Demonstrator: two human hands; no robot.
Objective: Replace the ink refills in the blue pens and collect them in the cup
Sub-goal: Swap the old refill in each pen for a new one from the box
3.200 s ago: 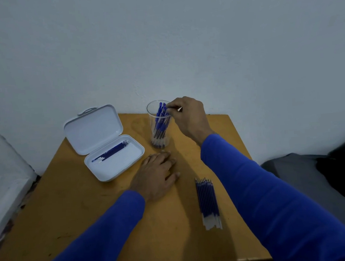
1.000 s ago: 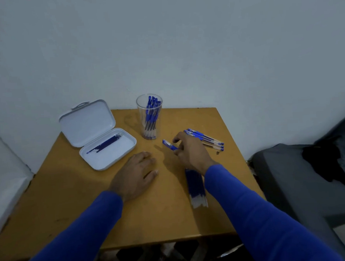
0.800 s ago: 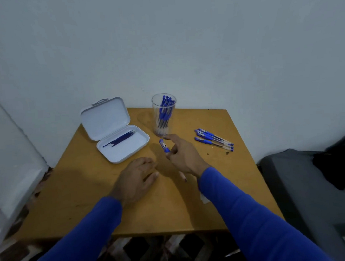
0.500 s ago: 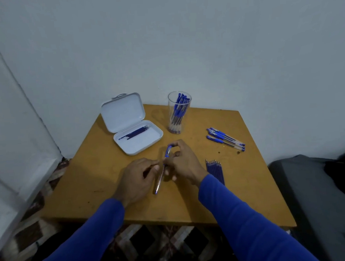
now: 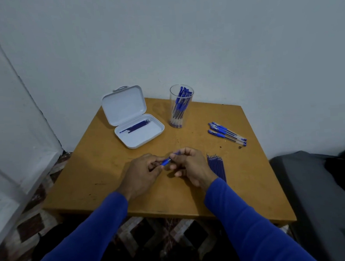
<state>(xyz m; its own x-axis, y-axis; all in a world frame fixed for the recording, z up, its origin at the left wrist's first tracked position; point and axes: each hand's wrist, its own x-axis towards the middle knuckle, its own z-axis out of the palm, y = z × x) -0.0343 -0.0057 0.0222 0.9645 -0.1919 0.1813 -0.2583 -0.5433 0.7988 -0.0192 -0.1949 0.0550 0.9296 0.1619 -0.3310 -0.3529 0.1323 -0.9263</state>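
Observation:
Over the middle of the wooden table (image 5: 93,175), my left hand (image 5: 142,173) and my right hand (image 5: 190,165) both pinch one blue pen (image 5: 166,161) between them; most of the pen is hidden by my fingers. A clear cup (image 5: 181,106) with several blue pens stands at the back. A few more blue pens (image 5: 227,134) lie loose at the right. A row of blue refills (image 5: 216,165) lies just right of my right hand.
An open white case (image 5: 134,120) with several dark refills inside sits at the back left. The wall runs behind the table. A dark grey seat (image 5: 316,192) stands to the right, and patterned floor shows below the front edge.
My right hand put a pen in the cup, then took another from the loose group at the right. It brought it to the middle, where my left hand rose and joined the hold.

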